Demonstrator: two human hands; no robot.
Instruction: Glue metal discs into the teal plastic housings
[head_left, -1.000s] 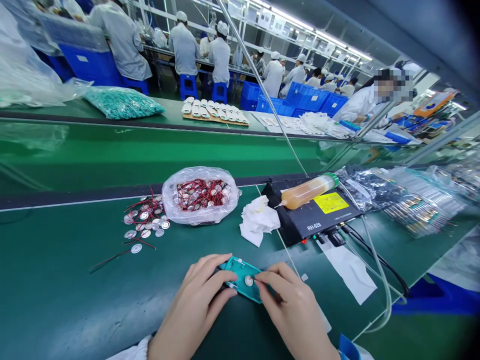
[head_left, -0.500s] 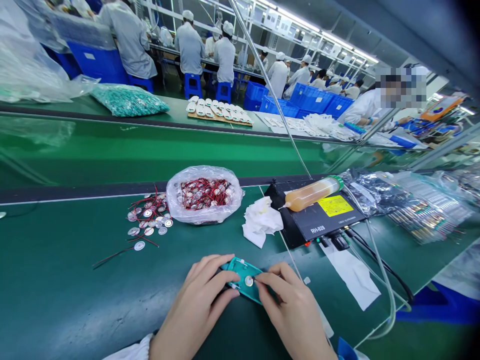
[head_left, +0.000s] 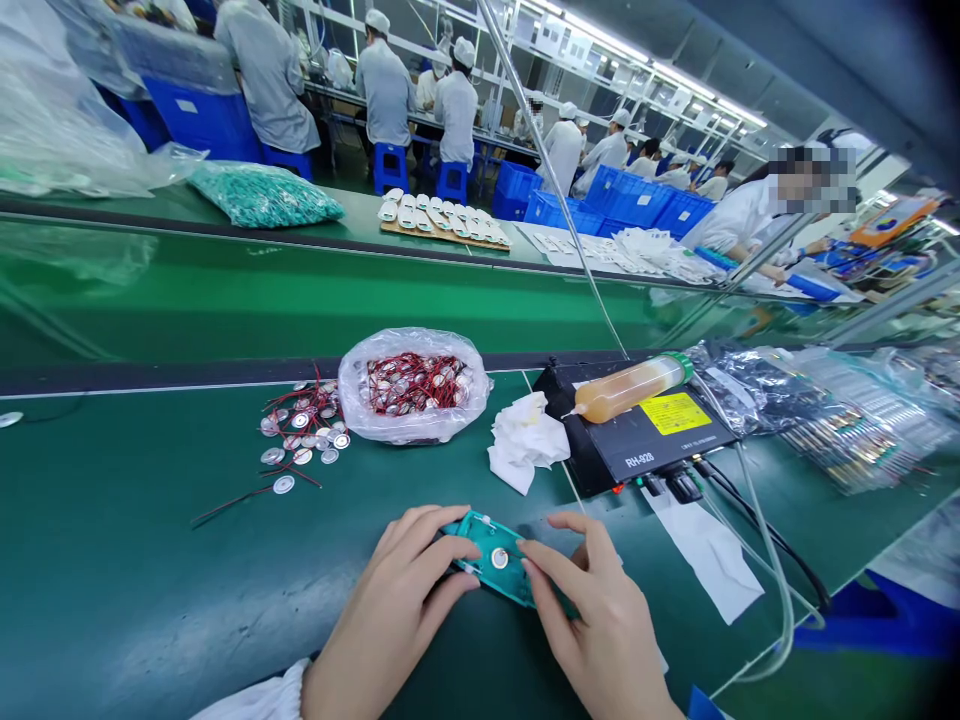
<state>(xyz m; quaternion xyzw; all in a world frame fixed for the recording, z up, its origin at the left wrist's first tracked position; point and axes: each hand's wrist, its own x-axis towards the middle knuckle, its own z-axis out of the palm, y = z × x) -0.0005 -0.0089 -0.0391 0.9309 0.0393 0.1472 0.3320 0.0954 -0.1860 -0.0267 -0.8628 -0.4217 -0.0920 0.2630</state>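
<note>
My left hand (head_left: 401,590) grips the left end of a teal plastic casing (head_left: 480,535), thumb below and fingers along its upper edge. A round piezo disc (head_left: 499,558), pale in the centre with a metallic rim, lies inside the casing. At the casing's right end, my right hand (head_left: 589,600) has thumb and index finger close together, pinching what looks like the disc's thin wires; the fingertips partly hide them. Farther off, a clear plastic bag (head_left: 356,405) holds many red-wired discs, and a loose pile of discs (head_left: 300,422) lies left of it.
A crumpled white tissue (head_left: 525,440) lies beside a black RH-928 box (head_left: 667,452) carrying an amber glue syringe (head_left: 630,390). Cables and a hose run down the right. Bagged parts (head_left: 862,420) lie farther right. Behind a green ledge are a teal parts bag (head_left: 262,193) and co-workers.
My right fingers have moved off the disc toward the right end of the casing, uncovering the disc. My left hand keeps its hold. The view has shifted slightly.
</note>
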